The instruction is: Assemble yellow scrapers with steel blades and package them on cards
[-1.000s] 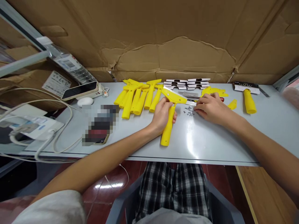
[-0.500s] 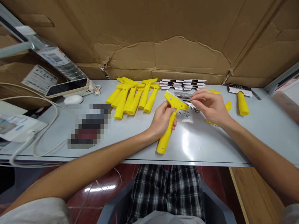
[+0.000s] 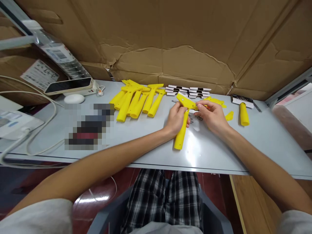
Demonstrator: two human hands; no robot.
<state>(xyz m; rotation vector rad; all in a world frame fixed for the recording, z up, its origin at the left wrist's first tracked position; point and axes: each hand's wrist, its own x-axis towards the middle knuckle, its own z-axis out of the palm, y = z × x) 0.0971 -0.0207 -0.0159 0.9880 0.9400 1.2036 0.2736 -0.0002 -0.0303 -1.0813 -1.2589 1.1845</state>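
My left hand [image 3: 175, 117] is wrapped round the neck of a yellow scraper [image 3: 181, 131], its handle slanting down toward the table's front edge. A screw sits in the left part of the scraper's head. At the right end of that head, my right hand [image 3: 212, 115] has its fingers pinched together. Whatever lies between those fingertips is too small to make out. Just below the hands, small metal screws [image 3: 199, 117] lie loose on the table. Silvery metal strips lie behind the scraper, mostly covered by it and my hands.
Several yellow scraper handles [image 3: 130, 102] lie piled left of centre. Behind are stacked white-and-black packets [image 3: 200, 92]; loose yellow pieces [image 3: 229, 115] lie at right. Farther right rests a scraper with a yellow handle [image 3: 244, 115]. A phone [image 3: 69, 85] and white cables [image 3: 55, 120] occupy the left.
My right hand has come closer to the scraper, its fingertips now at the right end of the head. The scraper has turned more upright in my left hand. The camera view has shifted slightly.
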